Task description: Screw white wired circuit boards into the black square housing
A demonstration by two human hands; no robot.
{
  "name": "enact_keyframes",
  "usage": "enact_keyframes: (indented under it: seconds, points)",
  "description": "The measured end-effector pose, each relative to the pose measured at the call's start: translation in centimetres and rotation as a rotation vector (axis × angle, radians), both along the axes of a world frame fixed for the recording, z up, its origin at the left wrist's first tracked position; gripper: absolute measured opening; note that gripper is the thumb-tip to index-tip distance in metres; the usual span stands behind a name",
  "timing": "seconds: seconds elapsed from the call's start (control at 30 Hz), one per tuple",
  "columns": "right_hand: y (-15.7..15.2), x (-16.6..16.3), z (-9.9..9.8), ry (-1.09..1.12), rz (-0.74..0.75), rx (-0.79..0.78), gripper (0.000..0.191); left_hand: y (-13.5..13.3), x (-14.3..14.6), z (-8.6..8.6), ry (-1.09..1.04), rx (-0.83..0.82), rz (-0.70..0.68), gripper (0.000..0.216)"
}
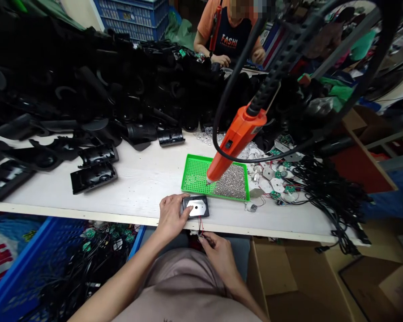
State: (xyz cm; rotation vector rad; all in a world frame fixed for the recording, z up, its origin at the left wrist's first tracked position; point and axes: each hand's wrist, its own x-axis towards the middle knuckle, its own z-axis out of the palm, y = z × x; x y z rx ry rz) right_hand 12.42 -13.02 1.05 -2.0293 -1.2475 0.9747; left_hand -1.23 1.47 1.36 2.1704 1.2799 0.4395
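My left grip (pixel 172 215) holds the plated block (pixel 200 206), right grip (pixel 219 251) the wires (pixel 199 220).
Tugging across the worktop's (pixel 147 174) front edge could snap them.

A blue crate (pixel 130 20) stands beyond the long, white-topped workbench (pixel 137 179).

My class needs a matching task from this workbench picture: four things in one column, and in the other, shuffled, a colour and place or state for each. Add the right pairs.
Things
1. Nearest power tool
2. Tray
3. Metal plate
4. Basket at lower left

Descriptions
A. Silvery, at the thumb tip of the left hand
B. Blue, holding black cables
C. Green, with small metal pieces heaped in its right part
D. Orange, slanting down over something green

Right pairs
1-D, 2-C, 3-A, 4-B
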Motion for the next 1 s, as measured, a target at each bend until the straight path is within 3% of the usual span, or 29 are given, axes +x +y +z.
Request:
enact_keyframes:
  seconds: [0.13,0.27,0.33,0.4,0.57,0.67,0.8,0.9,1.0]
  points:
    - [0.2,2.9,2.1,-0.306,0.174,0.046,0.023,0.0,0.0,0.0,-0.007,-0.002,-0.006,0.032]
    - [1.0,5.2,3.7,-0.801,0.072,0.272,0.03,-0.1,-0.1,-0.2,-0.013,0.024,0.003,0.032]
    - [0.6,5.0,3.8,-0.852,0.02,0.335,0.033,-0.1,-0.1,-0.2,-0.012,0.022,0.003,0.032]
    - [-0.4,4.2,3.5,-0.739,0.044,0.252,0.036,-0.2,0.0,-0.1,-0.008,0.01,0.001,0.032]
    - [-2.2,1.1,2.0,-0.213,0.286,-0.173,0.038,-0.2,-0.1,0.1,-0.006,0.013,0.001,0.031]
    - [-1.4,-0.6,1.6,0.038,0.291,-0.21,0.036,-0.2,-0.1,0.1,-0.001,0.013,-0.002,0.031]
    - [-0.3,-2.5,1.2,0.367,0.381,-0.141,0.035,-0.2,-0.1,0.1,-0.006,0.02,-0.009,0.03]
    - [-0.6,-3.4,-0.2,0.328,0.355,-0.126,0.051,-0.3,0.0,0.0,-0.012,0.033,-0.005,0.029]
    - [-1.4,-3.5,-2.3,0.016,0.219,-0.157,0.055,-0.3,0.0,-0.1,-0.007,0.026,0.0,0.029]
